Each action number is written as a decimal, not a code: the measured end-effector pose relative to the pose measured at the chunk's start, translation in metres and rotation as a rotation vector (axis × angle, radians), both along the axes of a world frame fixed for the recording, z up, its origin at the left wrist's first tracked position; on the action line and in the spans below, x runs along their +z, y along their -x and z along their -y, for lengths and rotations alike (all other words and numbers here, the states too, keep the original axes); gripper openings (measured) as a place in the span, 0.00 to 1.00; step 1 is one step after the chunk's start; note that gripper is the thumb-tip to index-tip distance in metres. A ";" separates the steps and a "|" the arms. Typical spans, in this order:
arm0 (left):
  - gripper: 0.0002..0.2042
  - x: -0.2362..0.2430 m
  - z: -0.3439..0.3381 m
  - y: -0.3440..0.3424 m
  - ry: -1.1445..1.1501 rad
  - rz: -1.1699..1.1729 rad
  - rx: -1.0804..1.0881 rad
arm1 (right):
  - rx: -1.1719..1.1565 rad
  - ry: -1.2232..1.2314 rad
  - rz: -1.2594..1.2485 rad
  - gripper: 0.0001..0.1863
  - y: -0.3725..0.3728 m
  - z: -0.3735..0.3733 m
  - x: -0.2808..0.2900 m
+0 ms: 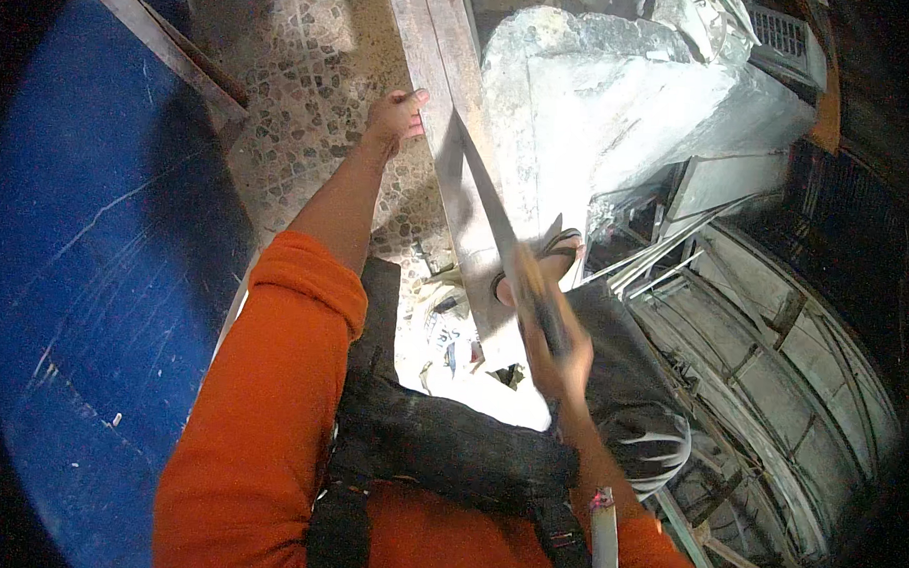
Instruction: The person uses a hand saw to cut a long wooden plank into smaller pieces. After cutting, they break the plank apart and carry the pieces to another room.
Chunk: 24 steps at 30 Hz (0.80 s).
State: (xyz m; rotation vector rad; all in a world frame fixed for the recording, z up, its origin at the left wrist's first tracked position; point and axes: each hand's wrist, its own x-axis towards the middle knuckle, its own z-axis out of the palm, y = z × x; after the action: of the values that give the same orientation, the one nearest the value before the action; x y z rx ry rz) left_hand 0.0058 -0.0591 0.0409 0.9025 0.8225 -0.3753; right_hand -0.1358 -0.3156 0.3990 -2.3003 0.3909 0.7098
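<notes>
My left hand (394,120) grips the left edge of a long weathered wooden plank (423,43), thumb on top. My right hand (562,356), blurred by motion, is closed on the handle of a handsaw (486,197). The saw's blade angles up and left across the plank, its tip a little right of my left hand. A foot in a dark sandal (561,253) shows behind the saw at the plank's right side, partly hidden.
A blue panel (73,321) fills the left, with a wooden batten (162,48) at its top. Speckled tile floor (290,128) lies beside the plank. A whitish slab (621,90), torn white sacking (441,379) and piled metal frames (762,375) surround the plank.
</notes>
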 end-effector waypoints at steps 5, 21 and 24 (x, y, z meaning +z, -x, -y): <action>0.23 0.023 0.016 -0.004 -0.055 -0.007 -0.014 | -0.240 -0.230 -0.079 0.25 0.009 0.026 -0.007; 0.20 0.013 0.022 -0.004 -0.067 -0.016 0.052 | -0.197 -0.243 -0.014 0.24 0.028 0.056 -0.064; 0.20 0.000 0.015 -0.002 -0.041 0.045 -0.013 | -0.031 -0.140 0.056 0.24 -0.114 -0.078 -0.109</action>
State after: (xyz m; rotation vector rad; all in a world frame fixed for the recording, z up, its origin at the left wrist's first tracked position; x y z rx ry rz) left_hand 0.0082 -0.0741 0.0409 0.9517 0.7853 -0.3493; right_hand -0.0217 -0.2379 0.2905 -2.1723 0.3391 0.6364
